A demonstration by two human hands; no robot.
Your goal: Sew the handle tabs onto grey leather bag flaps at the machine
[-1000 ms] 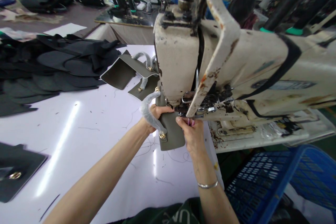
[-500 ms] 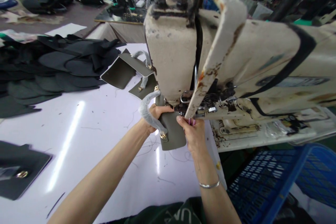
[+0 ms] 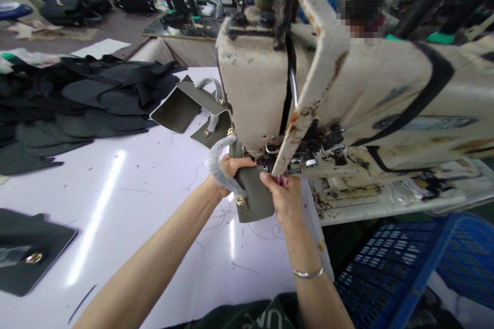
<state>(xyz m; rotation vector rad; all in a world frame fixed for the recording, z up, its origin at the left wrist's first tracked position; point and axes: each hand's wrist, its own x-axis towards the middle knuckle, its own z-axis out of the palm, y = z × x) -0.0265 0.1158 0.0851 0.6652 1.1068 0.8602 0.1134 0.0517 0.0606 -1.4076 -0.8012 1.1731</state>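
An olive-grey bag panel (image 3: 255, 198) lies under the needle area of a worn cream sewing machine (image 3: 258, 82). Its curved handle (image 3: 221, 167) is wrapped in clear plastic and fixed with gold hardware. My left hand (image 3: 228, 172) reaches through the handle and grips the panel's left side, index finger stretched toward the presser foot. At the right edge, my right hand (image 3: 284, 193) pinches the panel with its thumb on top; a small pink thing (image 3: 283, 180) shows at its fingers. The fingers beneath the panel are hidden, and the machine head covers the needle.
More olive panels with wrapped handles (image 3: 200, 96) lie behind, left of the machine. Dark cut pieces (image 3: 96, 95) are heaped at the far left. Another dark panel (image 3: 33, 249) lies at left front. A blue plastic basket (image 3: 401, 272) stands right of the white table (image 3: 127, 205).
The view has shifted slightly, and a person's head now shows behind the machine. Both hands and the panel stay almost in the same place at the machine.
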